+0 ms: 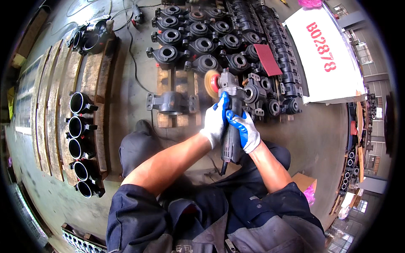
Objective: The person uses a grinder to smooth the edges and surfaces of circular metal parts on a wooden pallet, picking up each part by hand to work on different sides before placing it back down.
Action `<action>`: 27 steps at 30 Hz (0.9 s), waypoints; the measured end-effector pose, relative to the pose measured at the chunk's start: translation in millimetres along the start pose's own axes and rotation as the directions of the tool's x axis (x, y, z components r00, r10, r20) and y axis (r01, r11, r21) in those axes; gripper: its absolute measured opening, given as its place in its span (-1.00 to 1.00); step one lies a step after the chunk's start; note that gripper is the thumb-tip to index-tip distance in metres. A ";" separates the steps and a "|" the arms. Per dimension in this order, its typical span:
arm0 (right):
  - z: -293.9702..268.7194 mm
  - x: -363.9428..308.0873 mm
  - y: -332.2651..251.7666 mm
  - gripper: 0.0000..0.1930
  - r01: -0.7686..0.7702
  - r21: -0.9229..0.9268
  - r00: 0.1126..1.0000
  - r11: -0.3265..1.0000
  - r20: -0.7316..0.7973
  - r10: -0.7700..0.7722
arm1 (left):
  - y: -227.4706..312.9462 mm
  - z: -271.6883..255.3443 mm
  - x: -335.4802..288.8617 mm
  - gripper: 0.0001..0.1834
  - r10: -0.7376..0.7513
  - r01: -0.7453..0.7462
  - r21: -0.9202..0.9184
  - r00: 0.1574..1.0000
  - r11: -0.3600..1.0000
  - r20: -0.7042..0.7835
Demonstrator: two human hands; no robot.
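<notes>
An angle grinder (231, 141) is held up in front of me with both gloved hands, its cord end toward my body. My left hand (213, 120) is wrapped round its left side near the head, and my right hand (247, 130) grips the body from the right. Both gloves are white with blue coating. The round tan disc (210, 83) with a red centre sits at the left of the grinder's head; I cannot tell whether it spins. Left of the disc, a dark metal bracket with two lugs (171, 103) rests on a wooden pallet (163, 120), apart from my hands.
Rows of dark ring-shaped castings (198, 29) stand ahead, with a red rectangular sheet (268, 60) on them. A white box (325, 55) is at the right. On the left, a wooden pallet (55, 114) bears several black ring parts (76, 126). A black cable (134, 55) crosses the floor.
</notes>
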State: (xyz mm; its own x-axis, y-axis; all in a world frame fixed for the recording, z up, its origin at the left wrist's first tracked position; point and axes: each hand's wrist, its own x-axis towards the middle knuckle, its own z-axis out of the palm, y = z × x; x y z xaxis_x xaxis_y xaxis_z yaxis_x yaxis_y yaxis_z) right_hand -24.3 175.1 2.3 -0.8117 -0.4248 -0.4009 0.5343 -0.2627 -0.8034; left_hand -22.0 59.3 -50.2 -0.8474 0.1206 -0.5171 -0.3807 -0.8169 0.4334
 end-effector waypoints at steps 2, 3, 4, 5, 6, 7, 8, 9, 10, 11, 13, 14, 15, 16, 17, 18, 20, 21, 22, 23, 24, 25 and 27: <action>-15.7 9.4 9.2 -0.49 0.084 -0.075 0.996 0.994 0.034 -0.082 | -5.5 -4.2 5.9 -0.37 -0.062 0.070 -0.113 0.996 0.991 0.068; -24.7 12.9 14.4 -0.50 0.104 -0.076 0.993 0.992 0.062 -0.099 | -11.1 -8.5 8.1 -0.36 -0.077 0.084 -0.088 0.995 0.993 0.070; -30.5 14.8 18.5 -0.54 0.070 -0.064 0.996 0.996 0.051 -0.067 | -16.7 -12.9 9.7 -0.36 -0.092 0.096 -0.064 0.993 0.993 0.072; -34.6 17.0 21.0 -0.58 0.037 -0.052 0.999 0.998 0.041 -0.035 | -20.3 -15.6 10.4 -0.35 -0.105 0.108 -0.039 0.992 0.993 0.073; -40.6 17.5 22.8 -0.62 0.008 -0.043 1.000 0.999 0.022 -0.007 | -16.3 -10.2 -0.7 -0.36 -0.095 0.091 0.067 0.994 0.994 0.055; -39.4 15.4 31.4 -0.66 0.046 -0.052 0.998 0.998 -0.039 -0.048 | -14.8 -2.5 -13.6 -0.42 -0.095 0.082 0.184 0.994 0.979 0.060; -38.3 14.2 33.6 -0.67 -0.076 0.114 0.995 0.991 -0.052 0.082 | -20.3 -5.6 -20.6 -0.40 -0.071 0.075 0.272 0.997 0.959 -0.025; -39.5 12.3 38.7 -0.67 -0.194 0.281 0.976 0.940 -0.046 0.215 | -25.9 -8.3 -27.8 -0.38 -0.045 0.082 0.358 0.993 0.930 -0.110; -46.1 8.4 54.0 -0.66 -0.118 -0.221 0.987 0.968 -0.133 0.090 | -28.0 -15.7 -35.3 -0.40 -0.047 0.096 0.432 0.991 0.897 -0.123; -58.6 10.8 73.8 -0.66 -0.083 -0.372 0.992 0.925 -0.121 0.040 | -49.7 -31.0 -29.8 -0.37 -0.030 0.103 0.437 0.985 0.894 -0.172; -52.1 6.8 79.1 -0.65 -0.072 -0.528 0.997 0.846 -0.036 0.063 | -59.6 -45.8 -33.8 -0.32 -0.045 0.181 0.550 0.967 0.816 -0.252; -53.0 6.2 88.0 -0.66 -0.117 -0.443 0.993 0.889 -0.064 0.099 | -58.9 -44.4 -42.0 -0.28 -0.014 0.150 0.544 0.969 0.826 -0.247; -54.4 4.3 91.2 -0.67 -0.124 -0.480 0.992 0.869 -0.052 0.113 | -63.3 -46.7 -43.8 -0.28 -0.017 0.164 0.536 0.963 0.828 -0.267; -59.0 3.2 95.9 -0.62 -0.142 -0.534 0.989 0.834 -0.045 0.139 | -69.3 -50.4 -43.3 -0.28 -0.021 0.177 0.529 0.957 0.830 -0.288; -63.7 4.4 103.2 -0.57 -0.157 -0.587 0.985 0.795 -0.033 0.170 | -75.2 -57.0 -42.2 -0.28 -0.019 0.188 0.520 0.950 0.833 -0.313; -67.8 5.7 108.5 -0.57 -0.153 -0.643 0.983 0.750 -0.023 0.181 | -79.2 -65.2 -38.5 -0.29 -0.031 0.209 0.556 0.950 0.804 -0.311; -75.9 8.3 117.2 -0.55 -0.140 -0.746 0.979 0.651 -0.006 0.204 | -86.4 -69.7 -40.6 -0.30 0.009 0.187 0.569 0.946 0.801 -0.323; -79.6 10.0 121.2 -0.54 -0.154 -0.722 0.979 0.675 -0.020 0.201 | -86.0 -68.5 -41.8 -0.31 0.028 0.176 0.576 0.944 0.798 -0.328; -83.3 11.7 125.6 -0.53 -0.167 -0.696 0.979 0.698 -0.035 0.199 | -87.5 -69.2 -40.8 -0.31 0.017 0.185 0.555 0.941 0.811 -0.338; -80.9 13.9 126.3 -0.52 -0.176 -0.671 0.979 0.720 -0.045 0.198 | -89.4 -71.8 -39.1 -0.31 0.011 0.190 0.533 0.936 0.824 -0.351; -78.8 15.2 126.6 -0.51 -0.187 -0.640 0.977 0.745 -0.043 0.208 | -91.4 -74.3 -37.5 -0.31 0.004 0.196 0.511 0.932 0.837 -0.363; -76.9 16.4 126.9 -0.51 -0.198 -0.608 0.975 0.769 -0.041 0.219 | -93.0 -77.5 -35.9 -0.31 -0.010 0.215 0.515 0.928 0.830 -0.372; -66.7 16.1 118.3 -0.51 -0.216 -0.596 0.968 0.774 -0.030 0.248 | -90.8 -80.9 -33.8 -0.31 -0.040 0.257 0.527 0.921 0.810 -0.388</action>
State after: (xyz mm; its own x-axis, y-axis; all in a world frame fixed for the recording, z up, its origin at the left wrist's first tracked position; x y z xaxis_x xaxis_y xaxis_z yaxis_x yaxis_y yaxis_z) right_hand 10.1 195.0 -128.6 -0.6608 -0.4505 -0.6003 0.4483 0.4046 -0.7971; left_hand 71.2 83.8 -131.8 -0.6216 -0.0745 -0.7798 -0.7214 -0.3335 0.6069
